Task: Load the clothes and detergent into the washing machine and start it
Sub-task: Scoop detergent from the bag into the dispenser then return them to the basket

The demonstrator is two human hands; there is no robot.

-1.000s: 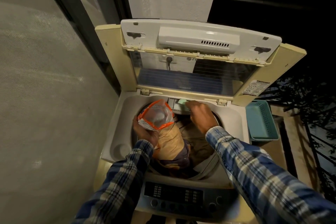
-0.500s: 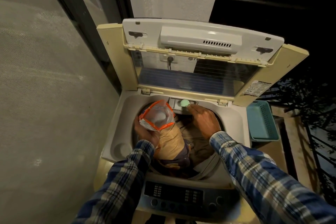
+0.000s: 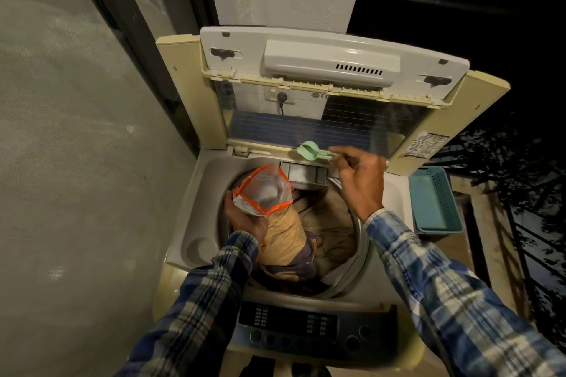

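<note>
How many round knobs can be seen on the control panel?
4: two at the control panel's lower left, two at right. Dim light may hide more.

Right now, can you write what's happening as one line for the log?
left hand: holds detergent bag | right hand: holds green scoop above drawer | clothes: in tub | lid: open

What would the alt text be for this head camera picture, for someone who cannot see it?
Seen from above, a person's right hand holds a pale green scoop over the detergent drawer of an open top-loading washing machine full of clothes. The left hand holds an open detergent bag over the drum.
</note>
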